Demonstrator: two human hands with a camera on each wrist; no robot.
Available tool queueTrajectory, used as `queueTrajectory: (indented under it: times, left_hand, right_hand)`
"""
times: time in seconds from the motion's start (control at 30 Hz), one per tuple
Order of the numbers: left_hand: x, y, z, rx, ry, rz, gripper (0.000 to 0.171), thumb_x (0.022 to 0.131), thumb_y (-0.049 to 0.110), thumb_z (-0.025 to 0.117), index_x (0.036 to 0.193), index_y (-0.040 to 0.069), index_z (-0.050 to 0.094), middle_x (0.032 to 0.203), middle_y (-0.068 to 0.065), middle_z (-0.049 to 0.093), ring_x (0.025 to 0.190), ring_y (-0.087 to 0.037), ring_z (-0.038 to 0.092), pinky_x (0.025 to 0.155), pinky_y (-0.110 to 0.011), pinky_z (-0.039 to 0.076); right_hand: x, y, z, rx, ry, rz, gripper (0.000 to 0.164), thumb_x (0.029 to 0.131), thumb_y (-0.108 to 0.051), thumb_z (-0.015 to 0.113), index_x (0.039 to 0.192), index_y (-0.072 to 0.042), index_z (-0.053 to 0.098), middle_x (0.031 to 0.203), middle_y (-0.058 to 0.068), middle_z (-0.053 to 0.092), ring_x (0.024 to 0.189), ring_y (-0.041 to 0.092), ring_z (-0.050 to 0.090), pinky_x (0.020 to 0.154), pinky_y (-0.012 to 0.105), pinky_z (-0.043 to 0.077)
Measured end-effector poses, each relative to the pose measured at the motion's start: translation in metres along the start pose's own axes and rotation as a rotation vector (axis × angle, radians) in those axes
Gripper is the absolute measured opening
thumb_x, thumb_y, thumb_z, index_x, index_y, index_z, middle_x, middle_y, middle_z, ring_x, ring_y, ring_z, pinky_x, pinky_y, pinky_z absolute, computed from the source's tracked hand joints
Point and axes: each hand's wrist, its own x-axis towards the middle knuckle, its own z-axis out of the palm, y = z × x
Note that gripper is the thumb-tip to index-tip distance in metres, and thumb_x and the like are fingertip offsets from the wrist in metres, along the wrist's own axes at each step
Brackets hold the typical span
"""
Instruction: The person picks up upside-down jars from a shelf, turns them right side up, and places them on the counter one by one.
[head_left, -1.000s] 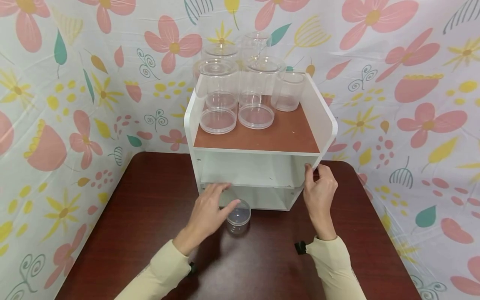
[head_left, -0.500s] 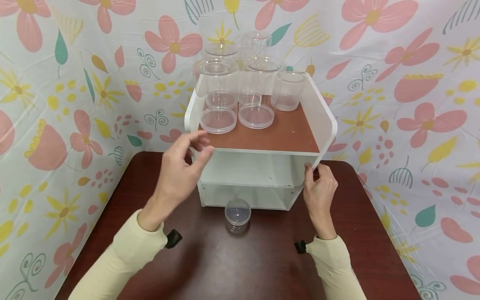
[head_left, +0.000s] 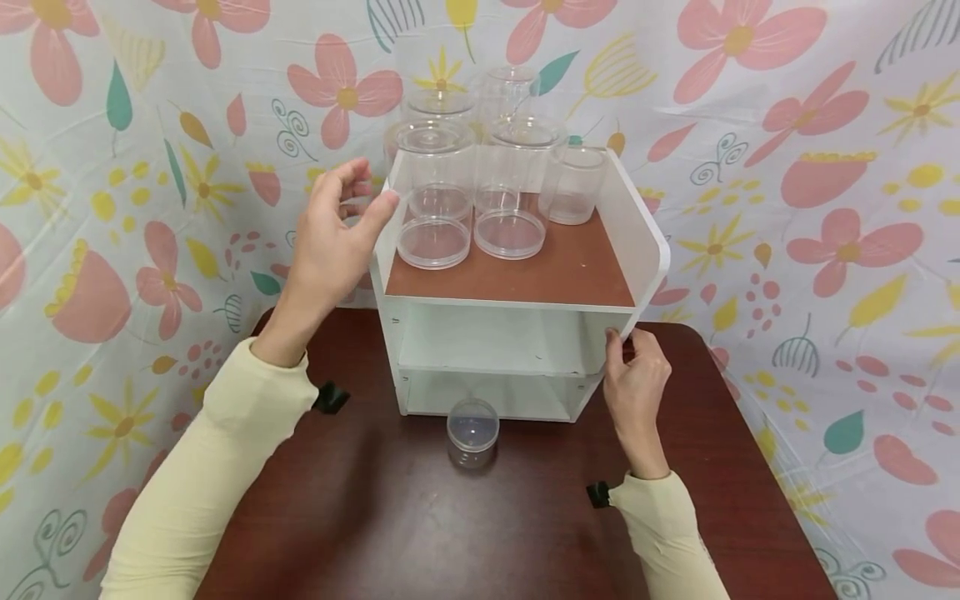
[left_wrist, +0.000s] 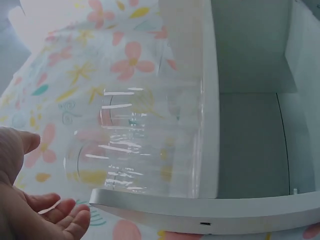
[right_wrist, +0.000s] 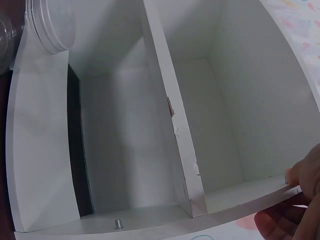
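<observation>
My left hand (head_left: 333, 229) is raised at the upper left of a small white shelf unit (head_left: 651, 242), thumb and fingers apart with nothing between them. Right beside it, a clear plastic jar (head_left: 435, 242) stands at the front left of the brown top. In the left wrist view, the fingers of this hand (left_wrist: 47, 210) are close to the unit's side edge, and clear jars (left_wrist: 130, 160) appear beyond. My right hand (head_left: 639, 383) pinches the front edge of the right side panel; in the right wrist view, thumb and fingers (right_wrist: 280, 220) lie on opposite sides of that edge.
Several more clear jars share the top, including one at the back right (head_left: 576, 187). A small lidded clear jar (head_left: 472, 437) stands on the dark wooden table (head_left: 525, 533) before the unit. Flowered cloth (head_left: 847, 250) hangs behind and along the sides. The middle shelf's edge (right_wrist: 177, 130) is chipped.
My left hand has left the small jar on the table and risen up and left to the jars on top. The right hand keeps its grip on the side panel.
</observation>
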Motion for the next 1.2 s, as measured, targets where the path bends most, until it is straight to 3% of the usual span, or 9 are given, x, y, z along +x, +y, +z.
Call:
queueTrajectory:
  times: [0.27, 0.6, 0.8, 0.97, 1.2]
  left_hand:
    - [0.028, 0.002, -0.003, -0.043, -0.118, -0.149, 0.082, 0.098, 0.038, 0.069, 0.162, 0.006, 0.029, 0.163, -0.008, 0.035, 0.147, -0.017, 0.039, 0.117, -0.029, 0.033]
    - [0.052, 0.000, 0.001, -0.022, -0.227, -0.267, 0.099, 0.093, 0.047, 0.073, 0.167, 0.015, 0.015, 0.171, -0.001, 0.018, 0.153, -0.012, 0.024, 0.121, -0.031, 0.027]
    - [0.061, 0.000, 0.003, 0.045, -0.262, -0.299, 0.107, 0.089, 0.056, 0.073, 0.167, 0.017, 0.011, 0.171, 0.000, 0.019, 0.153, -0.011, 0.022, 0.122, -0.034, 0.024]
    - [0.065, 0.000, 0.007, 0.064, -0.279, -0.310, 0.111, 0.087, 0.059, 0.075, 0.167, 0.020, 0.010, 0.171, 0.004, 0.017, 0.153, -0.009, 0.020, 0.123, -0.034, 0.022]
    - [0.071, -0.003, 0.013, 0.046, -0.285, -0.340, 0.117, 0.086, 0.055, 0.078, 0.167, 0.018, 0.003, 0.172, 0.000, 0.011, 0.155, -0.012, 0.018, 0.122, -0.029, 0.023]
  right_hand:
    - [-0.001, -0.001, 0.001, -0.011, -0.005, 0.002, 0.016, 0.097, -0.008, 0.070, 0.093, 0.008, 0.072, 0.086, 0.022, 0.068, 0.074, 0.036, 0.065, 0.068, 0.022, 0.043]
    - [0.000, -0.003, 0.000, -0.008, -0.004, 0.001, 0.016, 0.097, -0.007, 0.070, 0.094, 0.009, 0.071, 0.086, 0.022, 0.068, 0.075, 0.036, 0.065, 0.066, 0.035, 0.045]
    - [0.000, -0.003, 0.000, -0.008, -0.009, -0.011, 0.016, 0.097, -0.006, 0.069, 0.094, 0.010, 0.071, 0.087, 0.024, 0.067, 0.076, 0.038, 0.065, 0.067, 0.031, 0.043]
    - [0.000, -0.002, 0.000, -0.021, -0.007, -0.012, 0.015, 0.097, -0.005, 0.070, 0.094, 0.010, 0.071, 0.087, 0.023, 0.068, 0.076, 0.037, 0.065, 0.066, 0.037, 0.046]
    - [0.000, -0.001, -0.001, -0.010, -0.011, -0.008, 0.015, 0.096, -0.005, 0.070, 0.093, 0.009, 0.070, 0.086, 0.024, 0.066, 0.075, 0.038, 0.064, 0.066, 0.042, 0.046]
